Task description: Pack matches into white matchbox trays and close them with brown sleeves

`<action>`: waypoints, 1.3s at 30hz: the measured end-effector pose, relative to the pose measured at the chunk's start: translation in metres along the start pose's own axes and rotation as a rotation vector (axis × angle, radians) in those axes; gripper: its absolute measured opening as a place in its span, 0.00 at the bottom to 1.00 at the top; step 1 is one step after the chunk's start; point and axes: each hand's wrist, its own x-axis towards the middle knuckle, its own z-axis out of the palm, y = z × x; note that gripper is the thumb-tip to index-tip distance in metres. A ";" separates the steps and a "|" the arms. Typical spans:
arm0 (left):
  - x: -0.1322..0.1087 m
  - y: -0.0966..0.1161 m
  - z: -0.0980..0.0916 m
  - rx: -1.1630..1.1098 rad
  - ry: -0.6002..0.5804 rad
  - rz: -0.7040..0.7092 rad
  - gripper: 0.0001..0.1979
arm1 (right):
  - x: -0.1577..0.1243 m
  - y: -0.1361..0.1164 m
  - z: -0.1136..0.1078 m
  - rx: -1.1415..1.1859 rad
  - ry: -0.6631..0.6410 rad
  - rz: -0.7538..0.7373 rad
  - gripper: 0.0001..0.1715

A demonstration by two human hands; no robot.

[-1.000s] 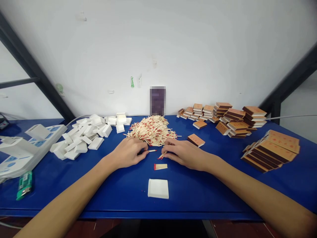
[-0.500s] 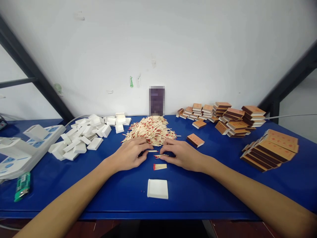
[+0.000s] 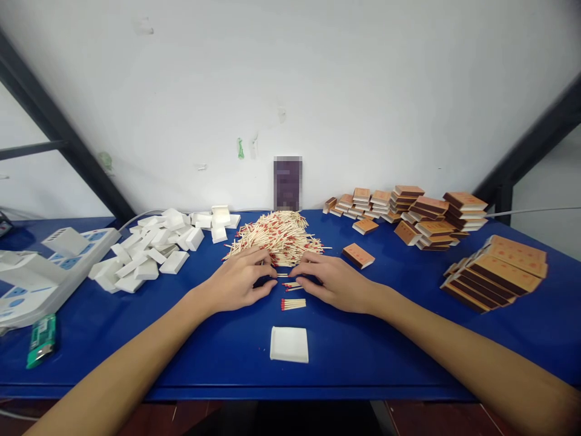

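Note:
A heap of red-tipped matches (image 3: 278, 235) lies at the middle of the blue table (image 3: 363, 339). My left hand (image 3: 238, 281) and my right hand (image 3: 333, 281) rest side by side at its near edge, fingers curled and pinching a few loose matches (image 3: 290, 282) between them. A small aligned bundle of matches (image 3: 293, 304) lies just in front of the hands. Nearer me sits an empty white matchbox tray (image 3: 289, 344).
A pile of white trays (image 3: 152, 248) lies at the left, beside white power strips (image 3: 40, 272) and a green lighter (image 3: 40, 339). Orange-brown matchbox sleeves are stacked at the back right (image 3: 426, 218) and the right (image 3: 497, 272); one (image 3: 358, 255) lies alone.
Both hands have closed in on each other at the heap's edge, gathering the loose matches between their fingertips. The bundle and the tray have stayed put.

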 end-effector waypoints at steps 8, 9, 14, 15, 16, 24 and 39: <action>0.000 -0.002 0.000 -0.007 -0.012 0.007 0.10 | 0.000 -0.003 -0.001 0.006 0.004 0.006 0.11; 0.000 -0.002 -0.001 -0.011 -0.019 0.003 0.09 | 0.000 -0.003 -0.001 0.011 0.006 0.008 0.10; 0.001 -0.001 -0.006 0.016 -0.076 -0.028 0.07 | 0.000 -0.004 -0.001 0.029 0.006 0.026 0.08; 0.001 -0.001 -0.006 0.025 -0.078 -0.023 0.07 | 0.000 -0.003 -0.002 0.028 0.007 0.028 0.08; 0.001 -0.001 -0.007 0.028 -0.072 -0.017 0.07 | 0.000 -0.003 -0.002 0.027 0.007 0.028 0.07; -0.001 0.002 -0.001 -0.178 0.115 -0.065 0.06 | 0.001 -0.001 0.001 0.023 0.093 0.040 0.08; 0.007 0.020 0.013 -0.382 0.336 -0.027 0.04 | 0.012 -0.020 0.006 0.657 0.434 0.173 0.06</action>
